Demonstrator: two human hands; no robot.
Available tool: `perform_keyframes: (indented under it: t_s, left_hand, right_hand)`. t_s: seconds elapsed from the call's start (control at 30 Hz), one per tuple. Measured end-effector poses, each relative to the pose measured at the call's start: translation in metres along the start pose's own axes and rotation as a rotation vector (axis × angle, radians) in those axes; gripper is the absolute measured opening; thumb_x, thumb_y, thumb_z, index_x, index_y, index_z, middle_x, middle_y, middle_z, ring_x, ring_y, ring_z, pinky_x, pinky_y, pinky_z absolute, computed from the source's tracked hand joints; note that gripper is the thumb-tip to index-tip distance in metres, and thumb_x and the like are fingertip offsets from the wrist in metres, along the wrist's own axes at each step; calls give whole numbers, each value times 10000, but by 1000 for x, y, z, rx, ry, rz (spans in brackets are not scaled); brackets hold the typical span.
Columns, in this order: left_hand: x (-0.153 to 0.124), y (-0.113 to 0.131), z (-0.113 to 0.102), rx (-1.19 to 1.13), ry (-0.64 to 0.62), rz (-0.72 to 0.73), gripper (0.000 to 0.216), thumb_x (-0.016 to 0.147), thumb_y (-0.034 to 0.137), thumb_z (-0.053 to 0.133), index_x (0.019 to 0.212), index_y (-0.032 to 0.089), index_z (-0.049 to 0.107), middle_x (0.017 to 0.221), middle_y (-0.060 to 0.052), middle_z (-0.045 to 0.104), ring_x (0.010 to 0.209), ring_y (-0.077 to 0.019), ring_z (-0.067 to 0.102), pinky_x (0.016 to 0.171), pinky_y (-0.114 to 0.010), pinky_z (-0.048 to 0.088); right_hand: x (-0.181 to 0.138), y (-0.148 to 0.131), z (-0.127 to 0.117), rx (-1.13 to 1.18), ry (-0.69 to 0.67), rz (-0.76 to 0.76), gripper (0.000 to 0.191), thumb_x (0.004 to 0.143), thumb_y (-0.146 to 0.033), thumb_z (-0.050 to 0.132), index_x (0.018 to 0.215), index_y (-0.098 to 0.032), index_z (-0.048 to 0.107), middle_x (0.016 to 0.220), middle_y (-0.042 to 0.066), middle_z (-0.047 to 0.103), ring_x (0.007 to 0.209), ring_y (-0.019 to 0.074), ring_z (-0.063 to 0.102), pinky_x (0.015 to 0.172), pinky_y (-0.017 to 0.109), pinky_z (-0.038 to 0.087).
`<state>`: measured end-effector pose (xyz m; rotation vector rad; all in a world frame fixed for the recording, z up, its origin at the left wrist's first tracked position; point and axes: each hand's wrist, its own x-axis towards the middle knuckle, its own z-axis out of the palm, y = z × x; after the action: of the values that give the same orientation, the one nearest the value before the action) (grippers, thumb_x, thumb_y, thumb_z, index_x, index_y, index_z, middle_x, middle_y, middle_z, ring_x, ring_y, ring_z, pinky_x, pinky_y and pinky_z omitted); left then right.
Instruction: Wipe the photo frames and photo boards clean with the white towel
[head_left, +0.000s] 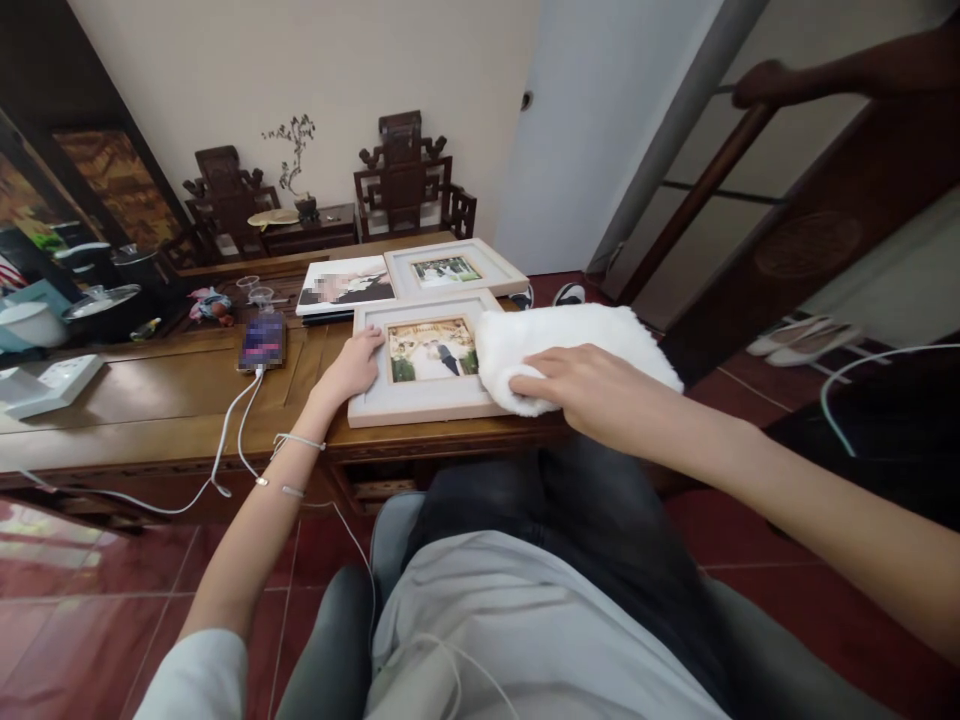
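Observation:
On the wooden table lies a light picture frame (427, 405) with a photo of a couple inside. My left hand (354, 365) grips its left border, fingers over the edge. A white fluffy cloth (600, 335) covers the right side of this frame and hangs past it. My right hand (566, 380) is closed on the cloth's near left part, the thumb pressing into the fleece. Behind, a second picture frame (454, 270) lies flat with another photo. Left of that one is an unframed photo panel (346, 282), resting on something dark.
A phone (262, 342) with a white cable (232, 430) lies on the table (300, 370) to the left. Farther left stand a power strip (56, 385), a lidded pot (105, 305) and small items. A carved wooden chair (817, 220) rises at the right.

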<state>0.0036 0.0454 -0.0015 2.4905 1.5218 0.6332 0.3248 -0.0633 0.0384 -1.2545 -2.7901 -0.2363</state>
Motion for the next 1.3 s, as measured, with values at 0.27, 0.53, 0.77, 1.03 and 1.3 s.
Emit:
perform_keyframes:
  t_s: [0.27, 0.53, 0.77, 1.03, 1.3]
  left_hand:
    - [1, 5, -3, 39, -11, -8, 620, 782, -42, 398, 1307, 109, 691, 1489, -116, 588, 1451, -235, 488, 1262, -405, 331]
    - [2, 0, 5, -14, 56, -8, 637, 779, -34, 427, 1319, 168, 696, 1467, -76, 613, 1452, -244, 486, 1264, -445, 333]
    - [1, 2, 2, -14, 29, -20, 619, 791, -31, 417, 1317, 144, 693, 1484, -97, 596, 1457, -248, 480, 1266, -432, 327]
    - [-2, 6, -6, -1, -5, 8, 632, 785, -49, 401, 1300, 156, 705, 1485, -86, 591, 1444, -233, 495, 1260, -399, 333]
    - [-4, 5, -4, -12, 47, -22, 600, 806, -25, 412, 1318, 116, 691, 1475, -107, 598, 1416, -247, 531, 1252, -396, 350]
  right_hand:
    - [82, 48, 8, -114, -20, 94, 391, 799, 40, 408, 970, -152, 704, 1000, 169, 721, 920, 277, 619, 720, 345, 342]
    - [26, 12, -12, 38, -80, 67, 367, 716, 63, 424, 866, -189, 645, 883, 106, 690, 849, 251, 612, 724, 323, 354]
    - [-25, -30, -19, 157, 8, 113, 422, 658, 41, 409, 904, -238, 608, 831, 56, 648, 801, 248, 605, 702, 317, 384]
    - [38, 23, 3, 92, 24, 126, 485, 726, 42, 400, 1078, -160, 665, 1021, 136, 688, 1007, 288, 630, 847, 343, 437]
    - [136, 38, 17, -123, 214, 0, 514, 879, 27, 399, 1320, -102, 630, 1358, 234, 613, 1293, 336, 517, 1014, 474, 376]
